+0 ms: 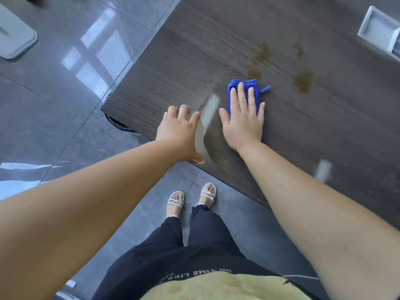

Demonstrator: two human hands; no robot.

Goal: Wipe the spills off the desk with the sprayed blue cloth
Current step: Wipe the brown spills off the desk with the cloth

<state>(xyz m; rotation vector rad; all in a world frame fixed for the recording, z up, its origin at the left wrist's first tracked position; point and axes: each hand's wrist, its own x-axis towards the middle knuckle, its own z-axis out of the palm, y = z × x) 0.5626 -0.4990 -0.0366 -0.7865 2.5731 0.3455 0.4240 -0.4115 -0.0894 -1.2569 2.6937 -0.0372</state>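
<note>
Head view shows my right hand [243, 122] pressed flat on the blue cloth [242, 92], fingers spread and straight, palm bearing down rather than closed around it; the folded cloth lies between my palm and the desk [173, 68], its far edge and a small loop tag poking out past my fingertips. My left hand [180, 131] is empty, fingers apart, braced on the desk near its front edge, just beside a pale wet streak [208, 113] that runs between my two hands.

I judge I am in the middle of the wiping itself: the cloth is down and loaded, but the brown spills [281, 68] sit untouched just beyond it, several blotches scattered further in on the dark wood. The next move calls for pushing the cloth forward and a little to the right, keeping flat pressure so it slides with my palm rather than bunching, then sweeping across each blotch in turn.

Nothing lies between the cloth and the spills. A grey recessed box [381, 33] is set in the desk at the far right, well apart from the stains, so long strokes should stop short of it. A dark bin [119, 124] peeks from under the desk corner on the tiled floor, out of the way.
</note>
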